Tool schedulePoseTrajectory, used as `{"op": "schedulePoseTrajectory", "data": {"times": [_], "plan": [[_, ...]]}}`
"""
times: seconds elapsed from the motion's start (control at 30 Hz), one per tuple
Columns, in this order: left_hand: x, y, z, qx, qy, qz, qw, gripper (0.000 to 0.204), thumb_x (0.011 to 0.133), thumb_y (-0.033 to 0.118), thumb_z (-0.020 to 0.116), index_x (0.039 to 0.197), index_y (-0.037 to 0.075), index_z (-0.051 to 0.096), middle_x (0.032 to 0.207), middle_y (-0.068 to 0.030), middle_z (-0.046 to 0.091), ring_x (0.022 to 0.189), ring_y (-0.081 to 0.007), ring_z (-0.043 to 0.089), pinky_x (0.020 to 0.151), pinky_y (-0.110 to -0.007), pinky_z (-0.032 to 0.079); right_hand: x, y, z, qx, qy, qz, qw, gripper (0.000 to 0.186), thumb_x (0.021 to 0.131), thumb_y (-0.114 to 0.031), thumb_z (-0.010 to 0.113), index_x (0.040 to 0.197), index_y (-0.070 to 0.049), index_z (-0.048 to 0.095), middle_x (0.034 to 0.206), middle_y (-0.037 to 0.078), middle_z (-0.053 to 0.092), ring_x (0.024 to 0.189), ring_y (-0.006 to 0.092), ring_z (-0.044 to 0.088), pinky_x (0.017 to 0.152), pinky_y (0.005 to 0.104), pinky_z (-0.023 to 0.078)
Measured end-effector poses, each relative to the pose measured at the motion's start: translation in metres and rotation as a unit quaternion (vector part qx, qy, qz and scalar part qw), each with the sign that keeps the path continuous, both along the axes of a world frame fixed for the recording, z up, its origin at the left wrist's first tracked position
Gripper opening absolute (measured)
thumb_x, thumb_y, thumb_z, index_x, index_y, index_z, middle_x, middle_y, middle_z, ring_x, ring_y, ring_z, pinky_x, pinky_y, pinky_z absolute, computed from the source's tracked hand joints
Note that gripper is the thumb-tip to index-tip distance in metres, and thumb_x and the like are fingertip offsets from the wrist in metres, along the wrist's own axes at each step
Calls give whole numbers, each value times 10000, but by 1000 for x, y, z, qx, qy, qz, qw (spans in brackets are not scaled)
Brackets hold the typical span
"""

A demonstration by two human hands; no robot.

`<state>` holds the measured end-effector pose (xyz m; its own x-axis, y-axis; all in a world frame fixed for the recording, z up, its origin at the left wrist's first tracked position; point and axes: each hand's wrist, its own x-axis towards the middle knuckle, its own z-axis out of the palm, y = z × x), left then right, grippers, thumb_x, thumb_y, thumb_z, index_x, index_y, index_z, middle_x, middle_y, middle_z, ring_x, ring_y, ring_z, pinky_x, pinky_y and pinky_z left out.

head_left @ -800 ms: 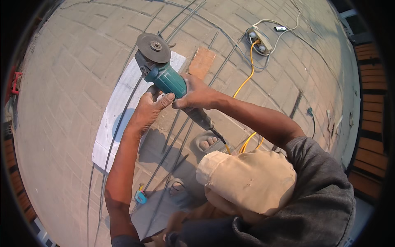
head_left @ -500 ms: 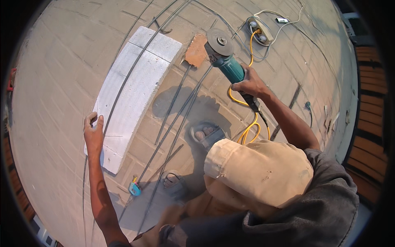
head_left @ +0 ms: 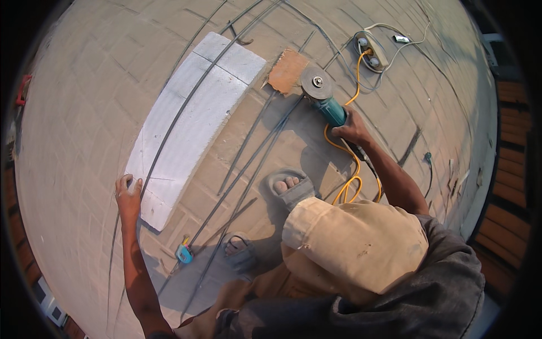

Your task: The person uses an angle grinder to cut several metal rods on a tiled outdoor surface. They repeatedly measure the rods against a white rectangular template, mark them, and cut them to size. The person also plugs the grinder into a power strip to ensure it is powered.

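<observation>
Now left hand (head_left: 129, 195) has quit grinder (head_left: 330, 111) | fingers half-open at white slab (head_left: 189, 135) (hold unclear) | right hand (head_left: 353, 126) curled round grinder

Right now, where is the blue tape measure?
In the head view, the blue tape measure sits at lower left, below the white slab and left of the lower grey sandal.

You have beneath you a floor of tan rectangular pavers (head_left: 73, 124). Sunlight casts distinct shadows across it. At your right, note the pale border strip (head_left: 490, 158) and, beyond it, orange-brown slats (head_left: 511, 150) separated by dark gaps.
</observation>
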<state>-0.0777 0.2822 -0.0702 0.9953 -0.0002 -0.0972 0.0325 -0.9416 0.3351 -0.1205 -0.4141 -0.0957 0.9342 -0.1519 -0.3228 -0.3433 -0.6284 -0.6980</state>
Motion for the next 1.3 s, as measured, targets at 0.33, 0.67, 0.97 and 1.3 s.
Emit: {"op": "schedulePoseTrajectory", "data": {"times": [0.33,0.67,0.97,1.3], "plan": [[-1,-3,5,38,-30,-61,997,254,894,164,735,1089,20,660,1185,-171,620,1142,-375,592,978,-450,464,-5,-1,-8,-49,22,-4,999,685,547,-265,807,1151,4,630,1011,150,661,974,312,644,918,385,488],[-4,-5,0,78,-53,-66,993,150,916,142,701,1036,58,670,1152,-109,634,1116,-333,604,956,-466,454,-3,-1,-5,-67,44,36,996,707,619,-252,833,1236,-6,591,1134,187,646,1087,331,624,966,401,472],[3,-11,3,104,-73,-50,991,254,930,249,703,1109,71,667,1168,-86,637,1116,-310,609,988,-477,424,1,18,9,-113,25,49,992,696,666,-309,812,1251,-17,576,1137,209,650,1090,355,635,951,427,480],[-38,26,8,152,19,128,980,498,1020,457,552,1254,16,544,1278,-185,574,1192,-386,573,1005,-523,428,-6,-6,2,-201,4,98,975,955,715,-517,802,1433,5,451,1280,245,597,1175,396,604,1009,463,467]]}}
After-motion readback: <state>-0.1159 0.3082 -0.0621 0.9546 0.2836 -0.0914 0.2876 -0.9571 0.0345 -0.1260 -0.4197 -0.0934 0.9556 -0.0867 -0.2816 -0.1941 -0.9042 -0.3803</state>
